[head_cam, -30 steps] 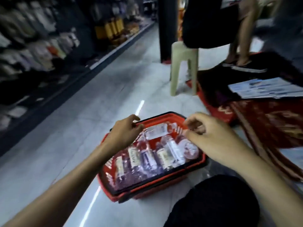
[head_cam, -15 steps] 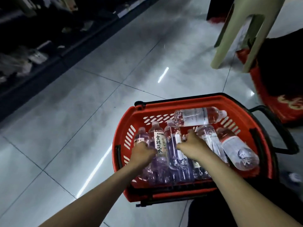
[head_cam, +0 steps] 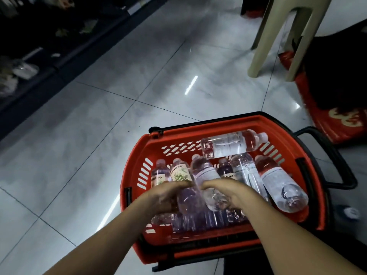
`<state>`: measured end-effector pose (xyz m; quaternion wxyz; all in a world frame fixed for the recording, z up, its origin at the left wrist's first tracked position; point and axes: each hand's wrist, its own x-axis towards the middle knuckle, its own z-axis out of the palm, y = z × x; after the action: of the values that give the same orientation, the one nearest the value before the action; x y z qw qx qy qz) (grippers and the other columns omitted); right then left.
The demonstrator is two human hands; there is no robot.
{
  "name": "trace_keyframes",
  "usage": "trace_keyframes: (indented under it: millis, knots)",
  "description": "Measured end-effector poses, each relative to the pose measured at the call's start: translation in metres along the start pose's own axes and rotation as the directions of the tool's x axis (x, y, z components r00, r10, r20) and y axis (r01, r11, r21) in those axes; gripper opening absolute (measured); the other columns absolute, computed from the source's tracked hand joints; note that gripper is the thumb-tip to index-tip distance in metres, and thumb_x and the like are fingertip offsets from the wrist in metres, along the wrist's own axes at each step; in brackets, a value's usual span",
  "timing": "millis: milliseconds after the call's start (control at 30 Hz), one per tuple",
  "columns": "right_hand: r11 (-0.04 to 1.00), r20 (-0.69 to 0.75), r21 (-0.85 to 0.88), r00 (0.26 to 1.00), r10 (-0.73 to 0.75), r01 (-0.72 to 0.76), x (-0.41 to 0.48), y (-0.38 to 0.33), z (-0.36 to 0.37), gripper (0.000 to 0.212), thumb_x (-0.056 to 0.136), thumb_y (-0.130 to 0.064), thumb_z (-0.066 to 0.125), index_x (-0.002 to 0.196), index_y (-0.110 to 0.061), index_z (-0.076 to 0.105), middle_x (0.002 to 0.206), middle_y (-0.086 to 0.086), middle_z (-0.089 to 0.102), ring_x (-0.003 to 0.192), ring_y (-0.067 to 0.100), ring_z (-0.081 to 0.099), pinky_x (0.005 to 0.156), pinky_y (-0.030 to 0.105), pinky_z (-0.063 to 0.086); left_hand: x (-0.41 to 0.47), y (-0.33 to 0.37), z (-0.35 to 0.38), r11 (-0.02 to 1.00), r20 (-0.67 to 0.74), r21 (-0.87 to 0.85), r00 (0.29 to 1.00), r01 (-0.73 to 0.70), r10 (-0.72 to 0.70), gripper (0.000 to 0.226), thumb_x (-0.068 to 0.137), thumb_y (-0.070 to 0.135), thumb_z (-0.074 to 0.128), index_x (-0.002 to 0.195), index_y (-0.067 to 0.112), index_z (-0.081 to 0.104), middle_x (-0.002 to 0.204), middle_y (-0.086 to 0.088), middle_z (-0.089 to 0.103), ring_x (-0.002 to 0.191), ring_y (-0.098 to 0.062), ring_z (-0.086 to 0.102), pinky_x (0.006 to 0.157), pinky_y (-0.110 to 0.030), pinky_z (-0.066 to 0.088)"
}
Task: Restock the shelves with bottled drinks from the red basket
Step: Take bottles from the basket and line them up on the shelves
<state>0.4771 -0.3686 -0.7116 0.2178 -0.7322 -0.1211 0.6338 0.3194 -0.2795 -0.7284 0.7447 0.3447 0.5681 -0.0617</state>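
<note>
Lower centre, the left hand (head_cam: 164, 197) is curling its fingers round a purple-tinted plastic bottle (head_cam: 181, 174), the right hand (head_cam: 228, 192) gripping a clear plastic bottle (head_cam: 206, 175) touching it, both lying in the red plastic basket (head_cam: 135, 169); a beige plastic stool (head_cam: 266, 46) is standing upper right.

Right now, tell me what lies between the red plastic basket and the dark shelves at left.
Only bare, glossy grey floor tiles, as the head view shows.

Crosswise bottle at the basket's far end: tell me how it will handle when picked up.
The bottle looks full, so probably heavy for its size. It lies on its side across other bottles by the basket wall; being round, it may roll if nudged. Its clear plastic would likely dent under a hard squeeze.
</note>
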Motion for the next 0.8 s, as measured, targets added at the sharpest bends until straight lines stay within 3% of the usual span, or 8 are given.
trace_keyframes:
  millis: [67,167,300,367,433,600,700,800]
  knots:
    - [0.998,0.064,0.003,0.996,0.057,-0.057,-0.013,0.005,-0.007,0.025,0.083,-0.024,0.073,0.102,-0.013,0.061,0.093,0.005,0.060,0.081,0.018,0.061,0.066,0.029,0.052,-0.007,-0.004,-0.003,0.990,0.136,-0.127,0.990,0.058,-0.040,0.010,0.078,0.012,0.073,0.084,0.005,0.071,0.088,-0.015,0.074,0.083,-0.032,0.067,0.083,-0.052,0.053]
    - [0.999,0.082,-0.025,0.996,0.035,-0.033,-0.031,0.019,-0.012,0.079,0.069,-0.033,0.085,0.137,-0.013,0.049,0.136,0.010,0.053,0.116,0.025,0.055,0.088,0.034,0.050,-0.015,-0.023,-0.005,0.996,0.250,-0.091,0.968,0.020,0.003,0.036,0.063,0.009,0.085,0.097,0.001,0.074,0.107,-0.017,0.071,0.098,-0.031,0.066,0.081,-0.044,0.053]
    - [0.972,0.062,0.058,0.971,-0.231,0.228,-0.069,0.032,-0.017,0.118,0.063,-0.063,0.080,0.154,-0.026,0.015,0.160,0.001,0.029,0.140,0.024,0.035,0.111,0.038,0.033,-0.034,-0.032,-0.005,0.980,0.314,-0.160,0.935,-0.119,0.165,0.059,0.066,-0.006,0.081,0.121,-0.007,0.060,0.120,-0.024,0.066,0.107,-0.035,0.067,0.094,-0.049,0.054]
    - [0.947,-0.029,0.111,0.954,-0.299,0.301,-0.092,0.039,-0.019,0.115,0.067,-0.074,0.069,0.156,-0.032,0.010,0.163,-0.006,0.018,0.147,0.023,0.024,0.119,0.044,0.020,-0.049,-0.025,-0.001,0.962,0.356,-0.128,0.894,-0.243,0.273,0.082,0.062,-0.001,0.087,0.133,-0.002,0.048,0.127,-0.027,0.062,0.115,-0.040,0.062,0.100,-0.058,0.047]
    - [0.898,-0.140,0.216,0.923,-0.359,0.383,-0.110,0.049,-0.019,0.101,0.078,-0.066,0.066,0.156,-0.034,0.011,0.162,-0.010,0.018,0.148,0.019,0.019,0.117,0.044,0.019,-0.066,-0.010,0.008,0.932,0.379,-0.083,0.853,-0.354,0.358,0.098,0.055,0.006,0.092,0.138,0.009,0.041,0.129,-0.026,0.061,0.117,-0.044,0.060,0.101,-0.063,0.044]
    - [0.674,-0.357,0.475,0.824,-0.440,0.566,-0.182,0.066,-0.035,0.118,0.034,-0.045,0.088,0.142,-0.037,0.040,0.138,-0.011,0.054,0.125,0.016,0.050,0.110,0.049,0.039,-0.140,0.031,0.066,0.840,0.519,0.022,0.724,-0.543,0.455,0.103,0.046,0.018,0.096,0.135,0.022,0.043,0.125,-0.020,0.065,0.114,-0.040,0.063,0.085,-0.048,0.055]
    - [0.566,-0.506,0.422,0.702,-0.501,0.708,-0.251,0.086,-0.059,0.091,0.040,-0.018,0.088,0.123,-0.026,0.051,0.112,0.006,0.070,0.104,0.025,0.067,0.090,0.043,0.055,-0.191,0.038,0.119,0.780,0.653,0.050,0.611,-0.624,0.447,0.107,0.042,0.019,0.097,0.135,0.016,0.045,0.121,-0.022,0.067,0.109,-0.041,0.066,0.081,-0.045,0.057]
    - [0.518,-0.588,0.300,0.583,-0.561,0.801,-0.318,0.096,-0.071,0.080,0.058,-0.011,0.089,0.127,-0.027,0.049,0.113,0.005,0.072,0.109,0.023,0.067,0.099,0.042,0.052,-0.234,0.041,0.165,0.708,0.733,0.025,0.495,-0.705,0.467,0.102,0.043,0.021,0.098,0.130,0.006,0.048,0.116,-0.028,0.066,0.101,-0.044,0.067,0.073,-0.043,0.058]
